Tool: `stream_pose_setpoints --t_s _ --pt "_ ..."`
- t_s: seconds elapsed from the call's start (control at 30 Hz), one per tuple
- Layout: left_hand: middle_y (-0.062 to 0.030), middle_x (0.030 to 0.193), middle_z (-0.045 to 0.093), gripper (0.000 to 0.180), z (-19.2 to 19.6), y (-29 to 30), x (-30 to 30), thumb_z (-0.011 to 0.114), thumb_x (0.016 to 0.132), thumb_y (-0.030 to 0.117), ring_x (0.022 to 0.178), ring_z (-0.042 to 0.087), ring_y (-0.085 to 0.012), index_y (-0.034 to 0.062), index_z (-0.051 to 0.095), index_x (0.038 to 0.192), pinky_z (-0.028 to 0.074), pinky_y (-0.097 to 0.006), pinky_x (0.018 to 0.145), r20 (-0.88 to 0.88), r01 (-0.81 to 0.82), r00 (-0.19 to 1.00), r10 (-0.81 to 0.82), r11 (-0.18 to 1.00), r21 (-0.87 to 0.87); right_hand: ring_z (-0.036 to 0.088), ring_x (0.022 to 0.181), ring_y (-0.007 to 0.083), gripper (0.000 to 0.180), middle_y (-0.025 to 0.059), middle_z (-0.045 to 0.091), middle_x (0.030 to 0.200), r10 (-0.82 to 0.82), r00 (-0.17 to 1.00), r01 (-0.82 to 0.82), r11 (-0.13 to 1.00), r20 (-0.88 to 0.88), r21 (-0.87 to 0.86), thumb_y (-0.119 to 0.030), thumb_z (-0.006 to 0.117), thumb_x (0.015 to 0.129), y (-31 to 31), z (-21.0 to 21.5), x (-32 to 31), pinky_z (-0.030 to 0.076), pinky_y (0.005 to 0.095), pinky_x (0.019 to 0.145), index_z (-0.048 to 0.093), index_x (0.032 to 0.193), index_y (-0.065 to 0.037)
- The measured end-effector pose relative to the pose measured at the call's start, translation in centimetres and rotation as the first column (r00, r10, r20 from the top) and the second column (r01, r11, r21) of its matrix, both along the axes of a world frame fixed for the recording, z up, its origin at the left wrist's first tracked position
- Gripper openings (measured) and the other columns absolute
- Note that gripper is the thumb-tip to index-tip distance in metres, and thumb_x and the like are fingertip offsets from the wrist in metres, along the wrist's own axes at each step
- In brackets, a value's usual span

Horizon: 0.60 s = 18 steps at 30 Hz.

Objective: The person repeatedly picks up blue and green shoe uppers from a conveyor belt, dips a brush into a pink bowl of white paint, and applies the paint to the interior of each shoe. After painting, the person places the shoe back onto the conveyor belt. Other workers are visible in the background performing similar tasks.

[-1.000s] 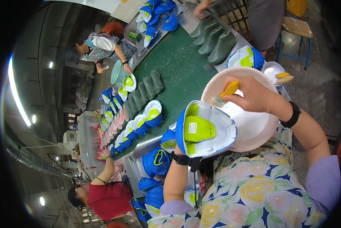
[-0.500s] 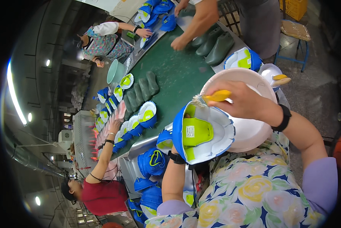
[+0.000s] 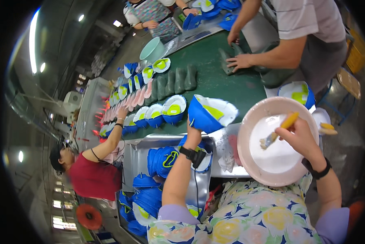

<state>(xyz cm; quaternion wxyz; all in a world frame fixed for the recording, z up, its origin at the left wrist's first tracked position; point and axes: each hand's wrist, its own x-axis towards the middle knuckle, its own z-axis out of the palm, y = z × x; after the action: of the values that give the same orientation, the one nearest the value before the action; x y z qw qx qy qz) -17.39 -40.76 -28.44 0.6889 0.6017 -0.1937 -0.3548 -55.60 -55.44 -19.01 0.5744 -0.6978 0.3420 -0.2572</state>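
Note:
My left hand [image 3: 193, 135] is closed on a blue shoe upper [image 3: 199, 117] with a white and lime-green inside, held up near the belt's front edge. My right hand [image 3: 299, 136] grips a yellow-handled brush [image 3: 290, 120], its pale bristles pointing down over the white liquid [image 3: 272, 160] in a pink basin [image 3: 244, 152]. Whether the bristles touch the liquid, I cannot tell. Beyond the basin sits another blue upper [image 3: 300, 94]. To its right stands a white container [image 3: 321, 116] with a yellow-and-tan handle across it.
A green belt [image 3: 213, 77] carries dark shoe lasts [image 3: 178, 79], pink insole-like pieces [image 3: 139, 94] and rows of blue uppers [image 3: 154, 116]. A metal tray [image 3: 207, 179] at front left holds stacked uppers [image 3: 150, 201]. Co-workers stand left and across; one handles lasts [image 3: 227, 61]. A stool [image 3: 348, 83] is at right.
My left hand has moved the upper away from me, turning it so its blue outside shows. My right hand has brought the brush from the upper down over the basin. The head view has shifted.

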Motion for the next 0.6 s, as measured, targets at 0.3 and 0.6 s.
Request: stream_pose_setpoints --t_s 0.3,0.6 --pt "-0.0147 0.138 0.056 0.061 -5.9 -5.6 11.7 0.049 0.102 0.012 0.119 0.063 -0.0329 0.0142 0.022 0.156 0.054 -0.049 0.095 0.105 0.052 0.991 -0.083 0.963 0.265 0.067 0.071 0.0125 0.017 0.0070 0.064 0.079 -0.051 0.999 0.053 0.981 -0.015 0.185 -0.006 0.073 0.087 -0.2 -2.4 -1.3 0.054 0.0241 0.065 0.057 0.090 0.000" --pt "-0.0264 0.141 0.055 0.070 1.6 4.9 11.9 0.079 0.083 0.035 0.126 0.059 -0.0336 -0.0035 0.057 0.137 0.045 -0.039 0.108 0.387 0.203 0.650 -0.653 0.641 0.741 0.065 0.069 0.0174 0.019 0.0095 0.067 0.079 0.100 0.937 -0.134 0.988 -0.336 -0.079 -0.013 0.073 0.088 -1.6 -4.0 -1.5 0.051 0.0309 0.064 0.063 0.094 0.001"
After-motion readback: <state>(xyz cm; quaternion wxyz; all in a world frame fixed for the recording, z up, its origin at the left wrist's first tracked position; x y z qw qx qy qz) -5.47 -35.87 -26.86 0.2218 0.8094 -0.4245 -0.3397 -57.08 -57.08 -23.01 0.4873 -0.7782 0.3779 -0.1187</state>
